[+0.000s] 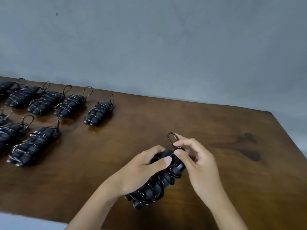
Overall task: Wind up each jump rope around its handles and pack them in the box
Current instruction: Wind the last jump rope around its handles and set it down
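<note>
Rope (157, 183) wound round its black handles lies near the front middle of the brown table (216, 130), gripped at its far end by the left hand (142, 170). The right hand (197, 161) pinches the cord's small end loop (172, 138) just above the bundle. Eight or so wound bundles (44, 103) sit in two rows at the far left.

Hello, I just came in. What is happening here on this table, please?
A person is winding a jump rope around its handles. The left hand grips the bundle, and the right hand pinches the end loop of the rope at its top. Finished wound ropes lie in rows at the left of the wooden table. No box is in view.
</note>
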The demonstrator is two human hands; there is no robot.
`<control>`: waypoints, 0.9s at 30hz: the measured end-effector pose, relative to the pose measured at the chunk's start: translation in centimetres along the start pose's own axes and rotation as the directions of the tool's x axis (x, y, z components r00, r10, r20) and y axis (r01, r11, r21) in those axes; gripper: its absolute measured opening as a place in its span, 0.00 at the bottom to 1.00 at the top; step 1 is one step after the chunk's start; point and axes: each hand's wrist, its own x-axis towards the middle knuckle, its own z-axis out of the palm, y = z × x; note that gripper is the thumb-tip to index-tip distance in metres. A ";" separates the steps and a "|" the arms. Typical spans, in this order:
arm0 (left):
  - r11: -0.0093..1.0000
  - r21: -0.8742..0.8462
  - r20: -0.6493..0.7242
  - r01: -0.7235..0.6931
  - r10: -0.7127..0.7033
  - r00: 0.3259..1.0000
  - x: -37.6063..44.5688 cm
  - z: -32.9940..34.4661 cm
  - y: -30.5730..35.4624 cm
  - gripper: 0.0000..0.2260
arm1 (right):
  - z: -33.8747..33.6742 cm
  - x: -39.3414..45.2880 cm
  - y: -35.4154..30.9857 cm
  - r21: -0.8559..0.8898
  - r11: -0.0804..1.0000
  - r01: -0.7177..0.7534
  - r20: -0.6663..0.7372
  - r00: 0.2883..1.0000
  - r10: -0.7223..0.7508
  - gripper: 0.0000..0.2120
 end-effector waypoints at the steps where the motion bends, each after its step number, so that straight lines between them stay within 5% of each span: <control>1: 1.000 0.001 -0.013 -0.002 0.002 1.000 -0.2 0.1 -0.1 0.18 | 0.0 -0.2 0.2 0.011 1.000 0.004 0.023 1.000 -0.004 0.06; 7: 1.000 0.006 -0.055 -0.001 0.001 0.998 -0.9 0.4 -0.9 0.17 | -0.3 -1.0 0.8 0.086 0.996 -0.038 0.187 0.982 0.021 0.20; 16: 1.000 0.012 -0.015 -0.003 0.004 1.000 -1.6 -1.5 -2.1 0.16 | 2.8 -0.7 0.5 0.130 0.990 -0.053 0.111 0.993 0.038 0.22; 27: 0.994 -0.108 -0.293 0.004 -0.035 0.956 -2.8 -9.5 -4.0 0.20 | 13.0 0.9 -1.4 0.132 0.981 -0.140 -0.012 0.990 0.143 0.13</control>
